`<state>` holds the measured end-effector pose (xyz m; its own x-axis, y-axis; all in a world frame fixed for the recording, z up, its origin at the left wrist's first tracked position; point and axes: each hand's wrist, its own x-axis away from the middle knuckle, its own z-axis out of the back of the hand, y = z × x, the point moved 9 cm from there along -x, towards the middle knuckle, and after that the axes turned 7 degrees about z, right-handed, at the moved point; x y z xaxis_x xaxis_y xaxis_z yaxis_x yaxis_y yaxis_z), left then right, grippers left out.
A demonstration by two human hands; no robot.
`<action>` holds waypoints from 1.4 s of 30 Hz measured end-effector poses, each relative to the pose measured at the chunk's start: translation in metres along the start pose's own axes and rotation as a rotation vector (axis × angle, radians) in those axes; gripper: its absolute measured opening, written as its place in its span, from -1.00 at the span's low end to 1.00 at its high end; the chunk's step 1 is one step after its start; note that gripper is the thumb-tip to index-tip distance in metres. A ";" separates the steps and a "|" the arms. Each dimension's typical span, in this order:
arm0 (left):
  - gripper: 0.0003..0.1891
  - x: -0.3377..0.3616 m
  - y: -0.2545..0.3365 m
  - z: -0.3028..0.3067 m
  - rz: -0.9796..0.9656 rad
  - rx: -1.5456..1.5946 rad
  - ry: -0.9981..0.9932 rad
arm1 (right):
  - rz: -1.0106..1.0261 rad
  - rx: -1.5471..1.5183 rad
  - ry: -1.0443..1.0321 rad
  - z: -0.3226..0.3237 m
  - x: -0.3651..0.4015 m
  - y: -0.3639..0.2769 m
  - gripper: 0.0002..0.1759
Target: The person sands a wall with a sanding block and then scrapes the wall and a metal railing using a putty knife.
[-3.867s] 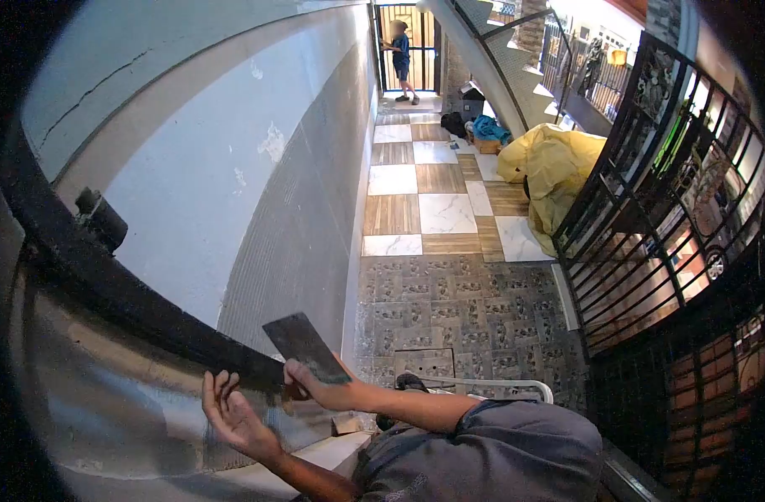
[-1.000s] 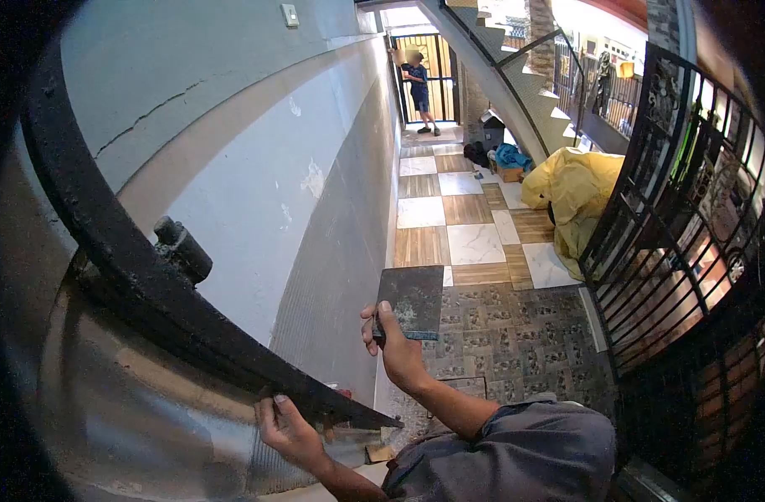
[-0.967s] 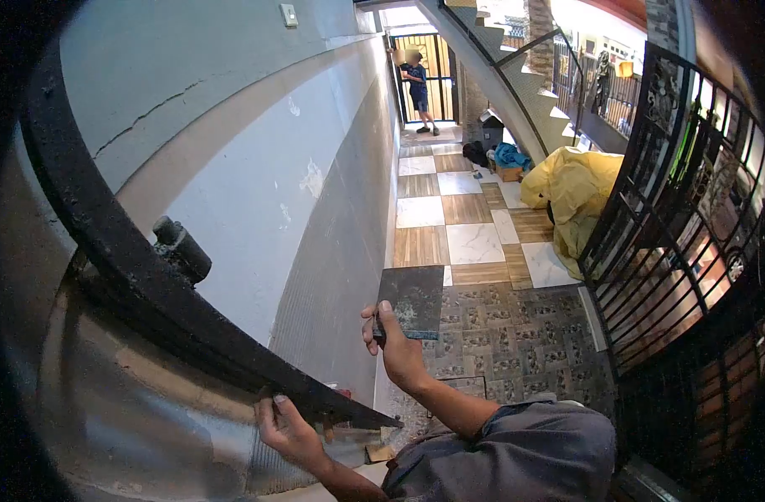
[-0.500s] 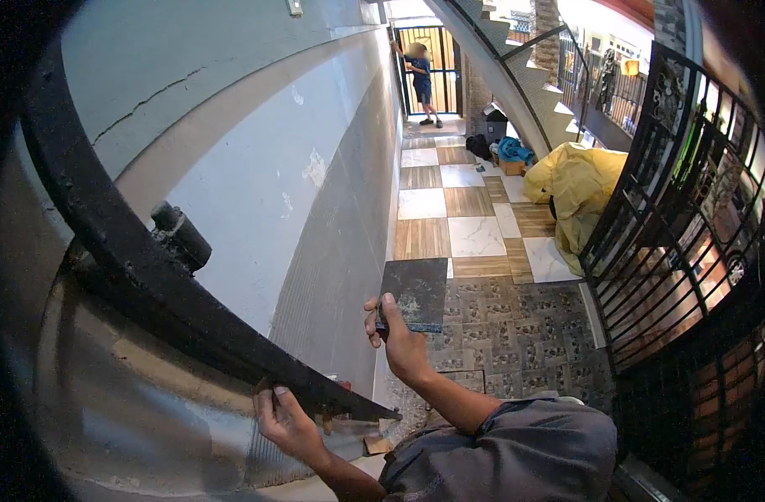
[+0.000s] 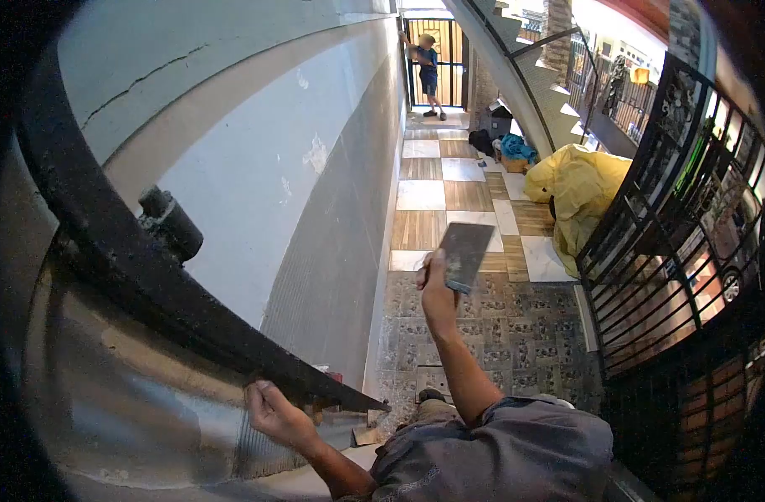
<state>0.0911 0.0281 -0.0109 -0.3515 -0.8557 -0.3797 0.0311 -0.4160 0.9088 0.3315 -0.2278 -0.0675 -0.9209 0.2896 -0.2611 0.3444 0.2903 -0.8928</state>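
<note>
My right hand (image 5: 438, 301) grips a dark, flat rectangular plate (image 5: 468, 253) by its near left edge. Pale smears mark the plate's face, and its lower edge looks bluish. It is tilted and held up over the patterned floor. Lower left, my left hand (image 5: 278, 418) is closed with its fingers pressed together, just below a long black metal bar (image 5: 207, 326). Whatever those fingers hold, if anything, is hidden. A stubby black cylindrical fitting (image 5: 171, 227) sticks out from the bar's upper part.
A grey-white wall (image 5: 257, 192) runs along the left. Tiled floor (image 5: 420, 195) leads to a person (image 5: 427, 71) by a far gate. On the right are a yellow cover (image 5: 579, 188), a staircase (image 5: 525, 84) and a black barred gate (image 5: 650, 251).
My right hand has moved up and to the right, turning the plate more edge-on. My left hand has dropped slightly away from the bar. The distant person has shifted posture.
</note>
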 end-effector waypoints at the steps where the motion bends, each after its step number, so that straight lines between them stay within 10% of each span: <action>1: -0.65 -0.001 -0.001 -0.001 -0.003 0.005 -0.003 | 0.005 -0.001 0.004 0.003 -0.001 0.011 -0.62; 16: -0.63 0.001 -0.001 0.003 0.048 0.078 0.124 | 0.124 0.197 -0.043 -0.001 0.006 0.008 -0.64; 19: -0.57 0.001 0.018 0.003 -0.056 -0.015 0.213 | -0.076 0.185 -0.125 -0.006 0.006 0.029 -0.64; 23: -0.54 0.028 0.020 0.034 -0.247 -0.081 0.589 | 0.157 0.166 -0.100 -0.006 0.008 -0.005 -0.66; 25: -0.50 0.039 0.004 0.025 -0.516 0.378 0.279 | 0.306 0.150 -0.069 0.003 0.000 -0.008 -0.68; 26: -0.55 0.055 0.030 0.017 -0.646 0.094 0.462 | 0.316 0.161 -0.064 0.004 -0.006 -0.007 -0.68; 29: -0.64 0.058 0.028 -0.046 -0.625 0.421 0.159 | 0.262 0.225 -0.016 0.019 -0.025 0.011 -0.67; 31: -0.73 0.055 0.038 -0.110 -0.310 0.427 -0.309 | 0.096 0.384 -0.149 0.020 -0.037 0.046 -0.66; 36: -0.71 0.087 0.040 -0.214 -0.004 0.318 -0.771 | 0.225 0.618 -0.250 0.018 -0.047 0.050 -0.56; 42: -0.66 0.094 0.046 -0.238 -0.014 0.278 -0.841 | 0.141 0.582 -0.234 0.027 -0.063 0.065 -0.54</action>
<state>0.2822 -0.1440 -0.0461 -0.9252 -0.2955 -0.2380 -0.1688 -0.2412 0.9557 0.4075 -0.2515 -0.1190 -0.9121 0.0632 -0.4051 0.3701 -0.2980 -0.8799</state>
